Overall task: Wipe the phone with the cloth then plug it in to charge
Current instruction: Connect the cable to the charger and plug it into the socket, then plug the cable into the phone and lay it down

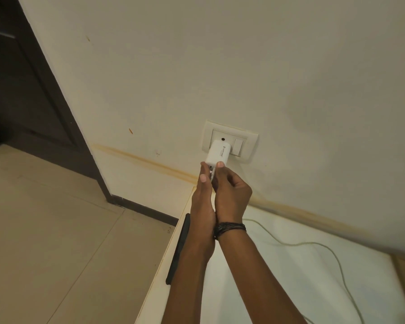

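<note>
A white charger adapter [218, 153] sits plugged into the white wall socket plate [229, 139]. My left hand [204, 199] touches the adapter's lower left edge with its fingertips. My right hand [230, 192] pinches the cable plug [212, 173] at the adapter's bottom. A white cable [313, 244] trails away across the white surface to the right. The black phone [179, 249] lies along the surface's left edge, partly hidden behind my left forearm. No cloth is in view.
The white tabletop [278, 277] meets the cream wall, which carries a yellowish stain line. A switch [238, 146] sits right of the adapter. Beige floor tiles [56, 230] and a dark door frame [45, 90] lie to the left.
</note>
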